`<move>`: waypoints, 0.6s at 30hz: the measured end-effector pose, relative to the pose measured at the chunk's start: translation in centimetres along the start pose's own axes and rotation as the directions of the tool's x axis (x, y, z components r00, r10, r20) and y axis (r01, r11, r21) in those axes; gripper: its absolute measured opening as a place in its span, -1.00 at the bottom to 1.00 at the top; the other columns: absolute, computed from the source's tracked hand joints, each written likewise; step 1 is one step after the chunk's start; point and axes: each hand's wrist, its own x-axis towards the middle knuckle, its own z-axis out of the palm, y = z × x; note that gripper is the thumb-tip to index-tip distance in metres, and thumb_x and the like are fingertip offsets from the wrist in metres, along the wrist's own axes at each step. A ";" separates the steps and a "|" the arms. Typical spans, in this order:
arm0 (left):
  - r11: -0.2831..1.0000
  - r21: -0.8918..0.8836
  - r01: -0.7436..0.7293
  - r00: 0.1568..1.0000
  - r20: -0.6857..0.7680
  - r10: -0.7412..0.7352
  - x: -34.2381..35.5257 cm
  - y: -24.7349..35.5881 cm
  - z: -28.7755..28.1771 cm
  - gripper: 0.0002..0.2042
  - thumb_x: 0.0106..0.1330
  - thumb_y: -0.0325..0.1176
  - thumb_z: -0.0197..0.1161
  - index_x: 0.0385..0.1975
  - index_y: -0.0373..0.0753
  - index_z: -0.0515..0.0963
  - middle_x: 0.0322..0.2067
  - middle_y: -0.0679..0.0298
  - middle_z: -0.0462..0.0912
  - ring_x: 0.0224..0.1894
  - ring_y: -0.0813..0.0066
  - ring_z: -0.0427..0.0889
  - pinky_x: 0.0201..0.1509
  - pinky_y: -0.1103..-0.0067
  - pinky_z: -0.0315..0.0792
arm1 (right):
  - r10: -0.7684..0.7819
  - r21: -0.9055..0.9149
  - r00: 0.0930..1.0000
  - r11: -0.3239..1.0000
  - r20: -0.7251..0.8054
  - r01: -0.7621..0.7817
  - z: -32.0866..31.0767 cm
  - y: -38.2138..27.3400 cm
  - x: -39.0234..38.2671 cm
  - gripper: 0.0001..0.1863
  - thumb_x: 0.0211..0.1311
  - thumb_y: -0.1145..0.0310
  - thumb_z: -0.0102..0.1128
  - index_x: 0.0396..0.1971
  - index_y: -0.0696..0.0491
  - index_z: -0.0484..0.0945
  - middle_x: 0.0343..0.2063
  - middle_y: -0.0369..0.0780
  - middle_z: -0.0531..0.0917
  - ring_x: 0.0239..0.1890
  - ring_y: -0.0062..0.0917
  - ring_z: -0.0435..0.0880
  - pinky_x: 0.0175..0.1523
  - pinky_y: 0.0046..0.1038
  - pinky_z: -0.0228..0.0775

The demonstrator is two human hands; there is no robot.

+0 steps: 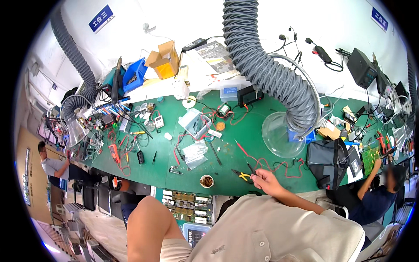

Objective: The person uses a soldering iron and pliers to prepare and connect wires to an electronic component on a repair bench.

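My right hand (265,180) is closed on a slim black probe (250,167) over the green mat (196,174). Just left of it lie pliers (242,176) with yellow-and-black grips. A red probe (241,147) lies beyond, and red leads (286,174) loop to the right. A small cup of brown pieces (207,181) stands left of the pliers. Bare skin of one of my limbs (146,218) shows at lower left; my left hand is not in view.
Grey ducts (257,56) hang overhead, one ending in a clear hood (275,135). A black bag (323,159), an open grey case (194,122) and a multimeter (114,153) rest on the bench. Co-workers are at left (61,168) and right (371,201). Circuit boards (187,205) sit below the bench edge.
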 end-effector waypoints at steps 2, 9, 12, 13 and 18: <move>0.996 0.083 -0.031 0.999 0.033 0.028 -0.1 0.1 -0.2 -0.77 0.18 -0.67 0.01 -0.56 -0.10 0.41 -0.56 0.54 0.42 -0.50 0.76 0.41 -0.22 0.68 0.33 | 0.004 -0.038 1.000 0.999 0.014 -0.004 -0.3 0.2 0.1 -0.81 0.41 0.36 0.04 -0.42 0.10 0.37 -0.60 -0.40 0.40 -0.58 -0.78 0.32 -0.49 -0.64 0.15; 0.927 0.340 -0.157 0.988 0.062 0.145 -1.9 1.3 0.9 -0.80 0.08 -0.65 0.22 -0.28 -0.33 0.59 -0.20 0.26 0.63 -0.08 0.47 0.60 0.09 0.42 0.49 | -0.028 -0.030 1.000 0.999 0.003 0.028 -0.9 0.2 0.1 -0.83 0.40 0.37 0.03 -0.38 0.13 0.41 -0.61 -0.39 0.41 -0.58 -0.77 0.33 -0.49 -0.64 0.16; 0.918 0.373 -0.136 0.991 0.064 0.121 -2.0 1.4 1.0 -0.74 0.05 -0.65 0.26 -0.21 -0.37 0.59 -0.15 0.23 0.64 -0.02 0.41 0.60 0.14 0.39 0.49 | -0.036 -0.021 0.999 0.999 0.001 0.036 -1.3 0.1 -0.1 -0.84 0.41 0.38 0.03 -0.37 0.14 0.41 -0.62 -0.38 0.40 -0.59 -0.77 0.32 -0.48 -0.64 0.15; 0.915 0.383 -0.129 0.992 0.063 0.114 -2.0 1.2 1.1 -0.72 0.04 -0.65 0.27 -0.18 -0.38 0.59 -0.14 0.22 0.64 0.00 0.40 0.60 0.15 0.38 0.49 | -0.048 -0.009 0.999 0.999 -0.001 0.048 -1.5 0.4 0.0 -0.84 0.41 0.39 0.02 -0.37 0.14 0.41 -0.62 -0.38 0.40 -0.59 -0.77 0.31 -0.48 -0.64 0.15; 0.934 0.281 -0.219 0.976 0.068 0.208 -1.8 0.4 0.6 -0.86 0.18 -0.59 0.15 -0.30 -0.28 0.58 -0.38 0.31 0.68 -0.29 0.50 0.67 0.19 0.39 0.41 | -0.042 0.013 0.999 0.999 -0.012 0.043 -1.4 -0.3 -0.3 -0.84 0.41 0.40 0.01 -0.36 0.15 0.43 -0.64 -0.39 0.38 -0.60 -0.76 0.30 -0.49 -0.64 0.12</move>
